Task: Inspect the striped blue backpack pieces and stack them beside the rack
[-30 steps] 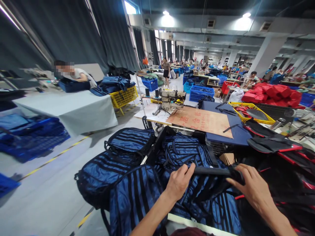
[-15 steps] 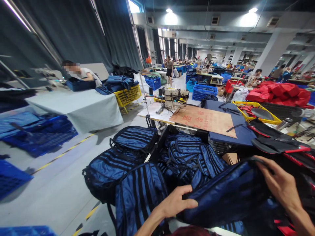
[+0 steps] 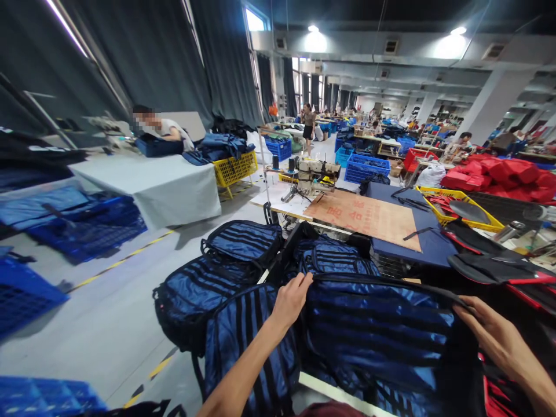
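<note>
A shiny blue backpack point(image 3: 373, 324) with black stripes is held up in front of me, its striped face toward me. My left hand point(image 3: 294, 298) is closed on the upper left corner of its black edge. At the upper right corner, the fingers of my right hand point(image 3: 490, 327) grip the same edge. Beneath and behind it lie more striped blue backpacks point(image 3: 334, 258). Left of my left forearm another blue backpack point(image 3: 247, 347) leans upright, with two more point(image 3: 204, 292) behind it.
A sewing machine point(image 3: 317, 174) stands on the table ahead, beside a brown board point(image 3: 365, 217). Black and red pieces point(image 3: 490, 266) are piled at my right. Blue crates point(image 3: 30, 295) stand on the floor at left. A co-worker point(image 3: 163, 127) sits behind a pale covered table point(image 3: 147, 179).
The backpack has been raised and spread so its striped face shows. My left hand moved up to its top edge and closed there. The view shifted slightly left.
</note>
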Motion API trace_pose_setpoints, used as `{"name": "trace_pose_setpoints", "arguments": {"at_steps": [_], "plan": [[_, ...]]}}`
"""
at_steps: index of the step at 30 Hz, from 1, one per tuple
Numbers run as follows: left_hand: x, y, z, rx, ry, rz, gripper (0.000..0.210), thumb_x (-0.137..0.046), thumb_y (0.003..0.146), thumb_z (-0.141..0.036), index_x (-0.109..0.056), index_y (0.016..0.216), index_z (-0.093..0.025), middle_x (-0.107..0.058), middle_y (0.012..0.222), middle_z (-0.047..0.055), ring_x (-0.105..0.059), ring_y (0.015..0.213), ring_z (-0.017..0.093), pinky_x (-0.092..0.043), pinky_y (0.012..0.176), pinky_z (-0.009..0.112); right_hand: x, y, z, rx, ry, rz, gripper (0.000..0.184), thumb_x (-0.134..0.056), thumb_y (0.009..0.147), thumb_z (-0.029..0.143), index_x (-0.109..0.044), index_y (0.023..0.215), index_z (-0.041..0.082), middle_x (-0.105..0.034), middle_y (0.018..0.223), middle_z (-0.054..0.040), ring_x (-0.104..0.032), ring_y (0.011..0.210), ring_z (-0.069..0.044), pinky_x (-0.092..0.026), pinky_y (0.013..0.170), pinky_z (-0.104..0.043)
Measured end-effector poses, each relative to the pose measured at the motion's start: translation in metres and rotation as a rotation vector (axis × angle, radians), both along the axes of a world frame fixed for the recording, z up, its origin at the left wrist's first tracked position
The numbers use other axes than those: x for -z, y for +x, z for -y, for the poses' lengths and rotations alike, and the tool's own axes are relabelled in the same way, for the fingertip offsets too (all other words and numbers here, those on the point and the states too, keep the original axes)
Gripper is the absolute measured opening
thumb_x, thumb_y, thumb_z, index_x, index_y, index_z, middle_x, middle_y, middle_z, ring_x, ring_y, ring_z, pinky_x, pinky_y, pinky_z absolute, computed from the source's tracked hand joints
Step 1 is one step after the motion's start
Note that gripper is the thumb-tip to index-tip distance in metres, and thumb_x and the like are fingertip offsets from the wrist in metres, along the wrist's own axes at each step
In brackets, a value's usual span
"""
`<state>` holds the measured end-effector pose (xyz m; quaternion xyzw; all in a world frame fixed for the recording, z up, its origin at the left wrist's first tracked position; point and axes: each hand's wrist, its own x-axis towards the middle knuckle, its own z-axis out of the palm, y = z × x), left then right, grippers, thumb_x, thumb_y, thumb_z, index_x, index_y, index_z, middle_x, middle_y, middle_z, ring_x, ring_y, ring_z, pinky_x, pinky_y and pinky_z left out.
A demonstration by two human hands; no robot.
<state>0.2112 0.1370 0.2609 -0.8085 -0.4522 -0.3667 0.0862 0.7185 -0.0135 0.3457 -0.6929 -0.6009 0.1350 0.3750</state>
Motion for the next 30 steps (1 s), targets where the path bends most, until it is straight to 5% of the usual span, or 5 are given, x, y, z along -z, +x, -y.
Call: {"name": "trace_pose_setpoints", "arguments": {"at_steps": [6,12,21,26,30], "plan": [[-0.038,0.036,0.038,0.152,0.374,-0.122,0.032,-0.053,0.104,-0.008,-0.066,0.133,-0.017,-0.066,0.083,0.001,-0.069,0.07,0.013,-0.052,0.061,0.025,0.004,-0.027,0.014,-0.309,-0.287,-0.072,0.051,-0.08,0.091,0.065,-0.082,0.13,0.031,-0.081,0.13,-0.0113,-0.079,0.116,-0.037,-0.069,0.096,-0.04],[-0.078,0.079,0.087,0.418,0.434,-0.038,0.028,-0.076,0.098,-0.017,-0.074,0.124,-0.025,-0.061,0.073,-0.004,-0.057,0.062,0.012,-0.046,0.058,0.027,0.044,-0.133,0.01,-0.469,-0.107,-0.071,0.041,-0.064,0.107,0.054,-0.084,0.131,0.029,-0.082,0.127,-0.0111,-0.08,0.117,-0.032,-0.064,0.106,-0.039],[-0.09,-0.018,0.042,0.437,-0.744,0.462,0.054,-0.071,0.1,-0.066,-0.072,0.138,-0.028,-0.072,0.137,0.009,-0.068,0.117,0.023,-0.055,0.107,0.038,0.011,-0.083,0.008,-0.333,-0.14,-0.151,0.053,-0.078,0.092,0.075,-0.09,0.09,0.023,-0.082,0.083,-0.0061,-0.077,0.069,-0.027,-0.065,0.064,-0.024],[-0.062,-0.037,0.077,0.709,-1.308,0.579,0.071,-0.073,0.081,-0.089,-0.069,0.093,-0.02,-0.066,0.085,0.0,-0.058,0.079,0.017,-0.05,0.075,0.029,0.011,-0.077,-0.021,-0.344,-0.126,-0.135,0.056,-0.08,0.086,0.079,-0.088,0.085,0.024,-0.079,0.08,-0.0077,-0.075,0.072,-0.028,-0.066,0.067,-0.028],[-0.055,-0.047,0.115,0.637,-1.447,0.735,0.07,-0.094,0.064,-0.077,-0.061,0.088,-0.02,-0.057,0.077,-0.005,-0.047,0.071,0.012,-0.037,0.062,0.024,0.007,-0.095,-0.049,-0.381,-0.119,-0.139,0.059,-0.078,0.087,0.08,-0.088,0.089,0.022,-0.077,0.077,-0.0064,-0.074,0.074,-0.027,-0.065,0.069,-0.028]]}}
